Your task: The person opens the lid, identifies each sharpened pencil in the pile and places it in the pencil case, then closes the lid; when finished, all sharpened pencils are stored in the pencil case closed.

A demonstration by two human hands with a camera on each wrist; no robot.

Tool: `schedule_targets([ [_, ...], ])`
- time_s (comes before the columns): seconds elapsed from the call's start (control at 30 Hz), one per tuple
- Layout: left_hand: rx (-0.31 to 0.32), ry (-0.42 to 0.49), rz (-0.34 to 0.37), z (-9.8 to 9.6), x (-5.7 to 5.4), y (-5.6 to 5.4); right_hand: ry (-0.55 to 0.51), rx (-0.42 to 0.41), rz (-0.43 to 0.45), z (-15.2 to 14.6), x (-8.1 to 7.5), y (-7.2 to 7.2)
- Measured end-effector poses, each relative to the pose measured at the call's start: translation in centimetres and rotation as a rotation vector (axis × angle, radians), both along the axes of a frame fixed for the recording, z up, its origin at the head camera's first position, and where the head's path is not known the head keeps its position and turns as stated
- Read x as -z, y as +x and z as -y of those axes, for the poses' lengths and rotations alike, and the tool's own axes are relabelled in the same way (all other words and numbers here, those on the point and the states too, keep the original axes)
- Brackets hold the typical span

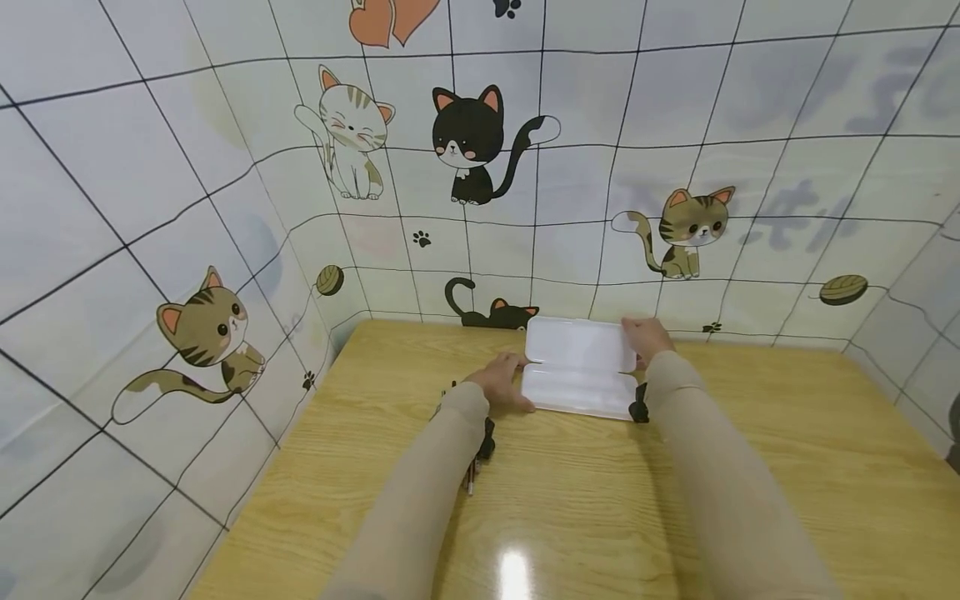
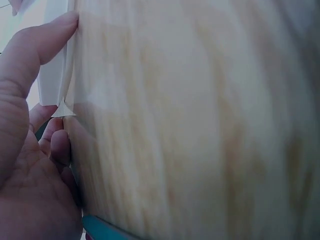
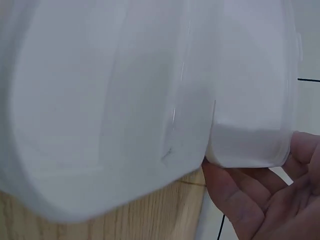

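A white hinged pencil case (image 1: pixel 577 393) lies unfolded on the wooden table near the wall, its lid (image 1: pixel 576 343) raised at the back. No contents show inside it. At the case's left end is my left hand (image 1: pixel 501 383); in the left wrist view its thumb (image 2: pixel 50 37) touches the case edge and the other fingers curl near the hinge. My right hand (image 1: pixel 649 337) grips the lid's right end. Fingers (image 3: pixel 232 195) reach beneath the lid near the hinge in the right wrist view, and the palm side faces the case.
Several slim pens or pencils (image 1: pixel 470 479) lie on the table (image 1: pixel 570 500), partly hidden under my left forearm. Behind the table hangs a tiled-pattern wall (image 1: pixel 585 183) with cat drawings. A dark object (image 1: pixel 954 433) shows at the far right edge.
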State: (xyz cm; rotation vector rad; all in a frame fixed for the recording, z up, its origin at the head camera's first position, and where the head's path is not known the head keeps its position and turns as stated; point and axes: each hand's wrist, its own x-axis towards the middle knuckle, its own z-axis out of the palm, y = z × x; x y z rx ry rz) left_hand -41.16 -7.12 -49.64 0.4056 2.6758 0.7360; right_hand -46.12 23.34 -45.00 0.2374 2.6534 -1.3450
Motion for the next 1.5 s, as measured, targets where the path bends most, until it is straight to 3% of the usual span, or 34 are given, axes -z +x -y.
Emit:
schedule_targets([
  [0.13, 0.007, 0.012, -0.006, 0.0, -0.7, 0.8, -0.101, -0.066, 0.045, -0.6, 0.4, -0.1],
  [0.27, 0.016, 0.021, -0.039, 0.2, -0.8, 1.0, -0.13, -0.165, 0.061, -0.9, 0.2, 0.4],
  [0.53, 0.015, 0.043, -0.052, 0.8, -0.8, 1.0, 0.048, -0.319, 0.03, -1.2, -0.8, 2.9],
  [0.8, 0.004, 0.072, -0.033, 0.7, -1.1, 1.5, 0.305, -0.521, -0.045, -2.9, 0.1, 5.3],
  [0.97, -0.009, 0.057, -0.05, 0.9, 1.3, -0.6, 0.298, -0.639, -0.097, -3.4, 0.7, 6.7],
  [1.03, -0.005, 0.055, -0.059, 1.0, 2.5, -1.7, 0.286, -0.648, -0.082, -3.5, 1.0, 7.2],
  [1.1, 0.001, 0.06, -0.058, 1.0, 2.7, -1.8, 0.296, -0.642, -0.086, -3.5, 1.3, 7.6],
  [1.3, 0.028, 0.043, -0.008, 0.8, 0.1, 0.4, 0.348, -0.613, -0.104, -3.5, 1.8, 8.2],
  [1.4, 0.059, 0.046, 0.002, 0.9, -0.3, 0.7, 0.366, -0.595, -0.097, -3.6, 1.9, 8.5],
  [1.5, 0.084, 0.136, 0.035, 1.3, -1.0, 0.9, 0.373, -0.588, -0.086, -3.7, 1.8, 8.6],
])
